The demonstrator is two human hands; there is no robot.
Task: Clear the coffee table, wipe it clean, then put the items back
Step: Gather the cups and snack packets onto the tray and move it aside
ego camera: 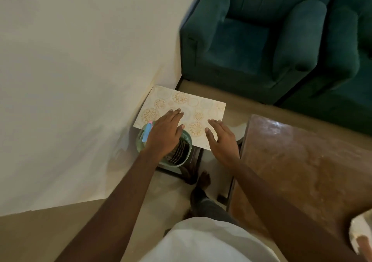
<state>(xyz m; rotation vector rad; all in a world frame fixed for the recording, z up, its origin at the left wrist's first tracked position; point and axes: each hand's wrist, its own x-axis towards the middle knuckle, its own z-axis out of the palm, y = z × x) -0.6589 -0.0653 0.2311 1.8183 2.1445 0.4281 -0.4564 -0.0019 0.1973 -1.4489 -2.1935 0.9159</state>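
A cream placemat (187, 104) with orange floral rings lies on top of a small dark side stool by the wall. Below its near left corner sits a green plastic basket (184, 140) with a blue item (146, 132) and a dark striped cloth (180, 152) inside. My left hand (166, 130) hovers flat over the basket and the placemat's left part, fingers spread, holding nothing. Over the placemat's near right edge is my right hand (220, 138), also open and flat. The brown glossy coffee table (302, 161) stands to the right, its top bare here.
Two dark green armchairs (251, 40) stand at the back right. A white wall (80, 80) runs along the left. My bare foot (203, 181) is on the beige floor beside the stool's dark leg. A pale object (360, 231) shows at the right edge.
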